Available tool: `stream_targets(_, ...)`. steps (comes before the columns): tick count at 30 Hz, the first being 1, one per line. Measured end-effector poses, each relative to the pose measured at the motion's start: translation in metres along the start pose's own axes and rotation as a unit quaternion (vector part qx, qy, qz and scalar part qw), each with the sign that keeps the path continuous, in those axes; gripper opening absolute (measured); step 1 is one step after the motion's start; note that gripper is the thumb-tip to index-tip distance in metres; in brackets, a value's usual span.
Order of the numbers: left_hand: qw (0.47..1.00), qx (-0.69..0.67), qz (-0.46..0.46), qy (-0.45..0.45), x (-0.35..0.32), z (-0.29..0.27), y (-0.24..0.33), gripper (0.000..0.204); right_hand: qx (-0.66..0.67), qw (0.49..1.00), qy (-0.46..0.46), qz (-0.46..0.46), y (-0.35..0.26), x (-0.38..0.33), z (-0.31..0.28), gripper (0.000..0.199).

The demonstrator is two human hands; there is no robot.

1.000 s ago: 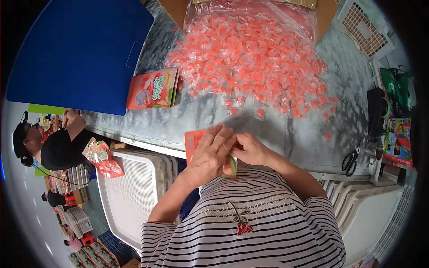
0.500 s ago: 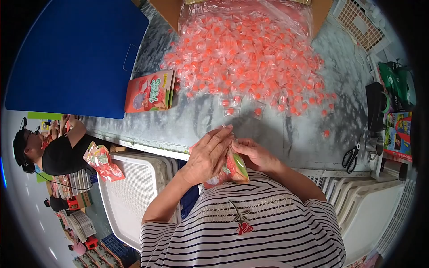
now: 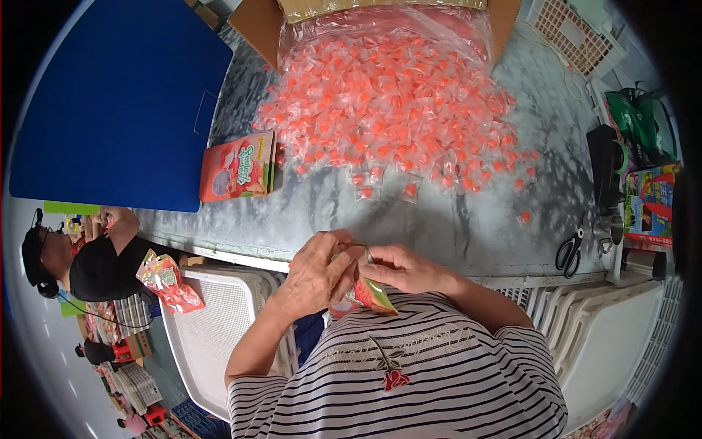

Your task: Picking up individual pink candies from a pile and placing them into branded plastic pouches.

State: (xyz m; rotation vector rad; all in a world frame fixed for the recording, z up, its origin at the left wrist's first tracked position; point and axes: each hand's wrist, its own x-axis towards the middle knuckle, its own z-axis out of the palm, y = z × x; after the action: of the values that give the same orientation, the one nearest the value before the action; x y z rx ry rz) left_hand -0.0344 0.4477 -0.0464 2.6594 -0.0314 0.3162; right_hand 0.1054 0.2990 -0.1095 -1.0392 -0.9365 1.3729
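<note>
Both hands, left hand (image 3: 316, 272) and right hand (image 3: 401, 268), around a pink pouch (image 3: 368, 294).

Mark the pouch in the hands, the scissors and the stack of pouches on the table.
pouch (image 3: 371, 295), head view, its lower green corner.
scissors (image 3: 569, 252), head view, black handles.
stack of pouches (image 3: 235, 167), head view, top pouch's face.

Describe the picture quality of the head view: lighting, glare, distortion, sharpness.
Head view: even bright light; soft glare on the heap of clear-wrapped orange candies; fisheye bends the grey marbled table's edge and blackens the corners; left hand and right hand, gripping a small red-and-green pouch, look fairly sharp.
</note>
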Motion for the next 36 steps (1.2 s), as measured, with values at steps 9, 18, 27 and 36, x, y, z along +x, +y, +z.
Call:
stream_targets(9,0.992,0.111,0.058,-0.012,0.003,-0.004,0.007,0.048,-0.051,0.997,0.057,-0.019,0.000,0.005,-0.005,0.008)
stream_targets(18,0.985,0.135,0.103,0.005,-0.007,0.002,-0.005,0.045,0.092,0.994,0.059,0.016,-0.006,0.005,-0.007,0.013)
stream_targets(27,0.945,0.241,0.201,-0.096,-0.005,0.000,0.017,0.026,-0.350,0.923,0.156,0.037,-0.017,0.009,-0.016,0.017)
stream_targets(36,0.942,0.242,0.176,-0.152,0.005,0.000,0.025,0.023,-0.317,0.946,0.052,-0.049,-0.004,0.008,-0.012,0.012)
